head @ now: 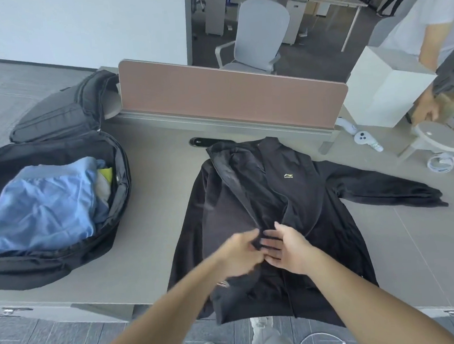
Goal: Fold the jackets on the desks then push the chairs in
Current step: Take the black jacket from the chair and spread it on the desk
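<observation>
Jacket [297, 199]: matt black cloth was seen, with a stitched logo.
Tabletop [154, 230]: a smooth, matt grey surface was shown.
Divider [229, 99]: matt brown, cloth-like covering.
Backpack [55, 116]: matt black woven cloth.
Garment [43, 206]: soft blue cloth, creased.
Chair [262, 27]: smooth pale grey plastic.

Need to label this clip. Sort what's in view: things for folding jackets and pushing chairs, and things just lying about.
Job: black jacket, desk, grey chair, left hand, right hand.
Lying about: open black bag, blue clothes, white controller, coiled cable.
</observation>
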A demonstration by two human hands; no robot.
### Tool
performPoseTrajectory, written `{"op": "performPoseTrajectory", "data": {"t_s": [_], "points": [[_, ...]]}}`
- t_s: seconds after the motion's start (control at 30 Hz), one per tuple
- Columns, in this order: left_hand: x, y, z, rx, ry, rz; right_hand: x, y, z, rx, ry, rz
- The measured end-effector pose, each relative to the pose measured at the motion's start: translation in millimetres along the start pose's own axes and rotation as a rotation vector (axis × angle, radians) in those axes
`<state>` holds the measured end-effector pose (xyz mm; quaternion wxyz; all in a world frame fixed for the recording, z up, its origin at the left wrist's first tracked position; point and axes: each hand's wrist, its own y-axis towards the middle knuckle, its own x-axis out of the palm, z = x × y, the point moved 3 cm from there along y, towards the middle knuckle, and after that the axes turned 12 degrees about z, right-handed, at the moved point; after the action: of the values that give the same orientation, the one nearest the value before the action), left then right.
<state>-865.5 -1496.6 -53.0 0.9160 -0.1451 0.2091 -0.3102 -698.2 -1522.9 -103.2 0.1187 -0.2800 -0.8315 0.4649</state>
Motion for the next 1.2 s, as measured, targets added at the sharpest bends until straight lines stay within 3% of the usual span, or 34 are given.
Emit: {"op": "performPoseTrajectory", "data": {"t_s": [0.07,0.13,0.23,0.4,0.53,0.63,0.7,0.87,1.0,1.2], "points": [[47.1,2.2,-6.8,-0.063,0.015,-0.138,-11.9,2.3,-5.2,0.014,-0.086,-0.038],[66.7,8.5,-19.7,-0.012,0.229,-0.228,-26.4,5.6,-2.4,0.041,-0.223,-0.052],[58.5,17.9,-43.3,0.019,0.54,-0.215,-40.2,12.9,12.7,0.026,-0.349,0.014],[51.4,16.8,-79.5,-0.042,0.714,-0.298,-36.0,27.3,49.8,-0.125,-0.714,0.129],[56.7,14.8,-94.2,-0.033,0.703,-0.241,-33.8,27.8,58.4,-0.378,-1.135,0.279],[52.9,13.4,-101.2,0.024,0.789,-0.153,-34.8,35.6,61.1,-0.436,-1.3,0.334],[47.0,12.1,-107.5,0.074,0.888,-0.116,-35.7,45.0,62.8,-0.418,-1.298,0.332],[39.7,11.6,-122.7,0.109,0.954,-0.116,-59.5,51.0,64.6,-0.408,-1.012,0.435],[44.6,11.6,-122.6,0.104,0.972,-0.11,-79.7,46.5,81.5,-0.381,-1.134,0.419],[50.1,21.7,-113.4,0.082,0.977,-0.119,-87.1,41.6,78.5,-0.401,-1.105,0.413]]}}
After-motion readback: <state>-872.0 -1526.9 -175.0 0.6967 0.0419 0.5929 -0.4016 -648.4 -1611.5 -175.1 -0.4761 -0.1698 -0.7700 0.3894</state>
